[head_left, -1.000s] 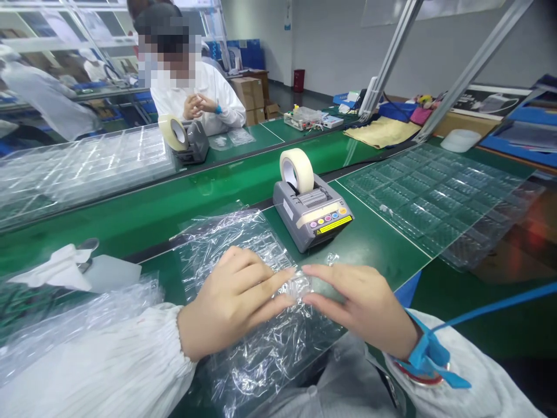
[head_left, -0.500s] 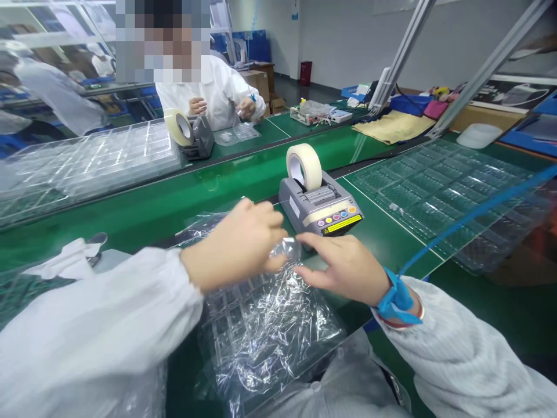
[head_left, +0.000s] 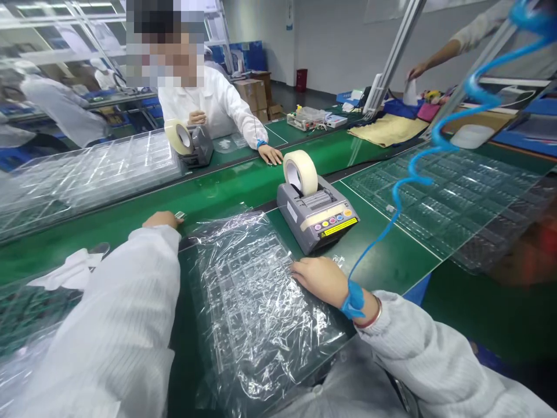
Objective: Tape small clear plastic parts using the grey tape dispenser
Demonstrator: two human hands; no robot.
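Tape dispenser beside the plastic-wrapped blister trays, near the right hand

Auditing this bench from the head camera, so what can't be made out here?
In the head view:
The small shiny piece by the left hand is too small to identify.
Glare on the plastic film blurs the clear tray's pockets, so their contents are unclear.
The left sleeve partly hides the grey object by the white cloth.
The top edge cuts off the far co-worker's arm.
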